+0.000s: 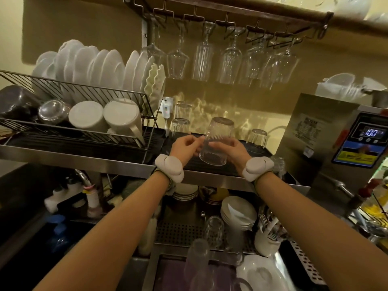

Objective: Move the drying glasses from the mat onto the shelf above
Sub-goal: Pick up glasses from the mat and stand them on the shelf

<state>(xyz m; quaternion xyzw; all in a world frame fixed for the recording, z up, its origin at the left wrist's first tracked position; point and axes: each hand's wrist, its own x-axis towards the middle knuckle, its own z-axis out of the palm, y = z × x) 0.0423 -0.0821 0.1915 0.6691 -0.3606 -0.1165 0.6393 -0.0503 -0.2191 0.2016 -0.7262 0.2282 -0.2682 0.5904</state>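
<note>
A ribbed clear glass [218, 141] is held upside down just over the dark tray [210, 166] on the steel shelf [117, 164]. My right hand [233, 150] grips its right side near the rim. My left hand [186, 147] touches its left side with curled fingertips. Three more upturned glasses stand on the tray: two at the back left [180, 126] and one at the back right [256, 138]. Below, on the perforated mat [178, 234], further clear glasses [214, 228] stand, with a taller one [196, 261] nearer me.
A wire dish rack [73, 118] with plates, mugs and bowls fills the shelf's left part. Stemmed glasses [228, 57] hang from a rail above. A steel machine with a display [357, 141] stands on the right. Stacked white plates [238, 213] and cutlery sit by the mat.
</note>
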